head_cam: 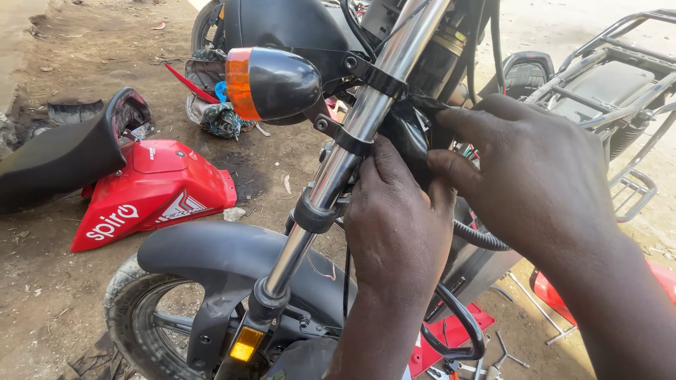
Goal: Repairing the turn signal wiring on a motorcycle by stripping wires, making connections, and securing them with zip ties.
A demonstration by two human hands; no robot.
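At the far left, on the dirt ground, lies a black motorcycle seat with a red body panel just beside it on its right; a heap of patterned cloth sits farther back; nearer the middle stands the front wheel under a black front mudguard, an amber reflector low on the fork leg; the chrome fork tube runs on a long slant from low left near the wheel up to the top right, and an amber-lensed black turn signal juts off it to the left.

The left hand sits just right of the fork tube, touching it, fingers curled narrowly round a black wrapped wiring bundle tucked behind the tube; the right hand comes in from the right, thumb and forefinger pinched on the same bundle from the far side; how firmly either grips I cannot tell, since the fingertips are hidden; so the bundle lies between both hands, up and left of the right hand, directly above the left, which is the nearer; its length appears to follow the fork's slant; coloured wires peep out between the hands.

Below, a black corrugated hose curves off to the right; a black crash-bar loop hangs lower; at the far right stands a grey rear carrier rack, with metal tools on the ground near the bottom.
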